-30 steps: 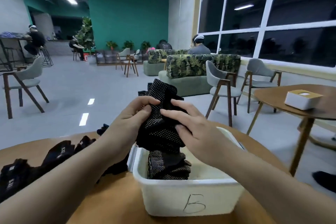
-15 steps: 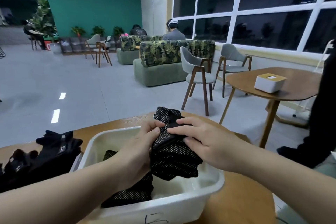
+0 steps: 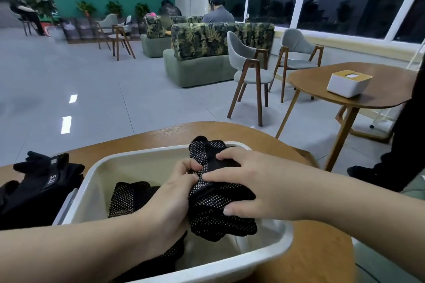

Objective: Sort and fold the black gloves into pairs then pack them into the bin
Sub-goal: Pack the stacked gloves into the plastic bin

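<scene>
Over the white bin (image 3: 96, 173), both hands hold one folded bundle of black dotted gloves (image 3: 218, 209). The left hand (image 3: 170, 200) grips the bundle's left side, its fingers curled into the fabric and its wrist down inside the bin. The right hand (image 3: 259, 188) lies over the top and right side, fingers spread and bent around the bundle, thumb pressing its near face. The bundle sits in the right half of the bin, its lower end hanging toward the bin floor and its upper end rising just above the far rim; whether it touches the floor cannot be told.

Left of it in the bin lies another folded pair of dotted gloves (image 3: 131, 197), partly hidden by the left forearm, with more dotted fabric showing under that wrist near the front wall. The right near corner of the bin shows its pale floor.

The bin rests on a round wooden counter (image 3: 322, 257). Just left of the bin, touching its left wall, a heap of unsorted black gloves (image 3: 39, 186) lies on the counter, one with a white printed tag.

Farther right stands a second wooden table (image 3: 379, 92) carrying a white box with a yellow top (image 3: 347, 84). Grey chairs (image 3: 248, 69) and a leaf-patterned sofa (image 3: 218, 39) stand beyond.
</scene>
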The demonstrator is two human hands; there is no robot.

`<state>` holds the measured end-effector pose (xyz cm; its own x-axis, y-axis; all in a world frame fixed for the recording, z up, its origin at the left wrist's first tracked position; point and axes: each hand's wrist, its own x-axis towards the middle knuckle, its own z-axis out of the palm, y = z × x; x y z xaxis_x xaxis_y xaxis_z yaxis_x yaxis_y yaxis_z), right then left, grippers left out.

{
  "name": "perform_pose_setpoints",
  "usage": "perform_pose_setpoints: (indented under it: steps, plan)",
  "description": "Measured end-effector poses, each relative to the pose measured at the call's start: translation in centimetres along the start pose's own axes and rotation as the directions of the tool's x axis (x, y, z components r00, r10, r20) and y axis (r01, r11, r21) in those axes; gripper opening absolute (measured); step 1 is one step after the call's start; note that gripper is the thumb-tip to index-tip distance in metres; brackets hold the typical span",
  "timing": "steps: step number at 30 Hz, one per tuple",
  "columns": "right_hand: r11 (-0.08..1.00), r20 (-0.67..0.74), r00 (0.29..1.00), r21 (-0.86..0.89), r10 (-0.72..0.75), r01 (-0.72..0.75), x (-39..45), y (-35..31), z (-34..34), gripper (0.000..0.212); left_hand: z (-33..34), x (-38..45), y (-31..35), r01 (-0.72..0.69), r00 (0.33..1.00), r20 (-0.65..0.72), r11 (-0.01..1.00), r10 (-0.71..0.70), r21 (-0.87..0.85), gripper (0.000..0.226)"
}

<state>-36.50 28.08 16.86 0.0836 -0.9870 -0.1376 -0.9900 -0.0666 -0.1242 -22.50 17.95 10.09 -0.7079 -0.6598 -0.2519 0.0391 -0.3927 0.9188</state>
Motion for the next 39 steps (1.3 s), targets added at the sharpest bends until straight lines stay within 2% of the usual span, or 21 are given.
perform_pose_setpoints:
  steps: [7, 12, 16, 19, 22, 26, 28, 32, 36, 38, 39]
  plan:
    - [0.986, 0.092, 0.996, -0.162, -0.021, 0.036, 1.1, 0.3, 0.8, 0.062, 0.1, 0.8, -1.1, 0.054, 0.996, -0.063, 0.998, -0.056, -0.028, 0.024]
    - [0.95, 0.131, 0.991, -0.304, -0.03, 0.069, 1.6, 0.6, 1.6, 0.066, -0.3, 1.1, -2.0, 0.085, 0.993, -0.085, 0.996, -0.083, 0.021, 0.023]
    - [0.934, 0.174, 0.985, -0.349, -0.015, 0.076, 1.8, 0.4, 2.2, 0.074, -0.6, 1.8, -2.8, 0.082, 0.989, -0.13, 0.987, -0.065, 0.137, 0.028]
    - [0.956, 0.233, 0.972, -0.285, 0.0, 0.069, 2.1, 0.3, 2.7, 0.071, -0.5, 1.8, -3.0, 0.11, 0.979, -0.192, 0.966, -0.065, 0.234, 0.022]
    - [0.959, 0.276, 0.961, -0.27, -0.008, 0.085, 2.3, 0.4, 3.3, 0.066, -0.6, 2.2, -3.3, 0.182, 0.964, -0.242, 0.939, -0.112, 0.291, 0.039]
    - [0.95, 0.332, 0.943, -0.288, -0.017, 0.118, 2.7, 0.4, 3.9, 0.061, -0.4, 2.8, -3.0, 0.228, 0.963, -0.244, 0.832, -0.115, 0.506, 0.03]
    - [0.946, 0.357, 0.934, -0.296, -0.019, 0.132, 2.9, 0.4, 3.9, 0.061, 0.0, 2.7, -2.0, 0.227, 0.968, -0.23, 0.744, -0.101, 0.628, 0.036]
    - [0.953, 0.39, 0.92, -0.271, -0.018, 0.134, 3.2, 0.3, 3.8, 0.063, 0.4, 1.6, 0.3, 0.144, 0.99, -0.119, 0.545, -0.081, 0.826, 0.055]
    - [0.949, 0.437, 0.899, -0.274, -0.022, 0.157, 3.3, 0.1, 3.9, 0.07, -0.9, 0.3, 2.1, -0.051, 0.995, 0.093, 0.577, -0.043, 0.815, 0.06]
    - [0.944, 0.469, 0.883, -0.29, -0.001, 0.155, 3.5, -0.2, 4.4, 0.077, -2.1, 0.1, 2.4, -0.174, 0.97, 0.242, 0.587, -0.039, 0.791, 0.062]
    - [0.945, 0.479, 0.878, -0.291, 0.008, 0.15, 3.6, -0.3, 4.6, 0.079, -2.8, 0.1, 2.3, -0.253, 0.948, 0.317, 0.557, -0.019, 0.791, 0.062]
